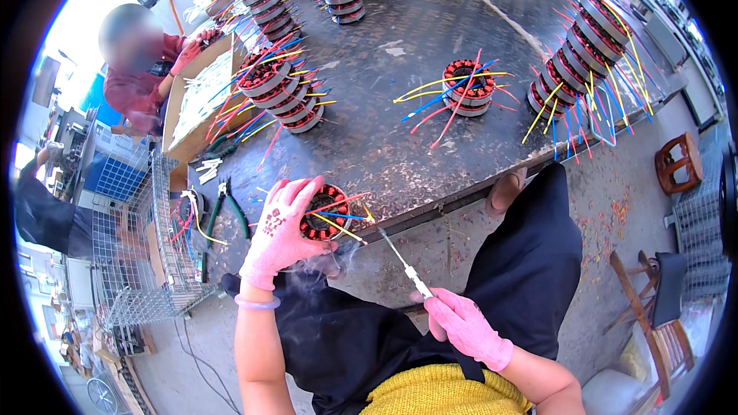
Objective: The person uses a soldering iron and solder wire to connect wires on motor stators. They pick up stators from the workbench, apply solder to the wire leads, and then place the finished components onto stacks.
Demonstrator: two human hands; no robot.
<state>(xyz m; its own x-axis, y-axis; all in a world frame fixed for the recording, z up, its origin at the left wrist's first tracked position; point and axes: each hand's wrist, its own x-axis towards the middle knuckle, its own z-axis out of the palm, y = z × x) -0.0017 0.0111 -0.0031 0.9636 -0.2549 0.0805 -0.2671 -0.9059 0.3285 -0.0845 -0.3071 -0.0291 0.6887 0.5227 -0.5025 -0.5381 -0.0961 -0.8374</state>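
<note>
My left hand [283,224], in a pink glove, is wrapped round a motor stator [326,232] at the table's near edge. Red coils line the stator, and red, blue and yellow leads stick out toward the right. My right hand [469,328], also gloved in pink, grips a soldering iron [417,280] by its pale handle. The iron's thin tip points up and left, close to the lead ends; whether it touches them I cannot tell. Thin smoke drifts below the stator. Green-handled pliers [234,211] lie on the table left of my left hand.
Stator stacks with loose leads stand at left [288,100] and right [580,54]; a single stator [467,100] sits between. A cardboard box [176,119] holds white pieces. Beyond it, a person [134,77] works. A wire basket [127,261] is at left, a wooden stool [679,163] at right.
</note>
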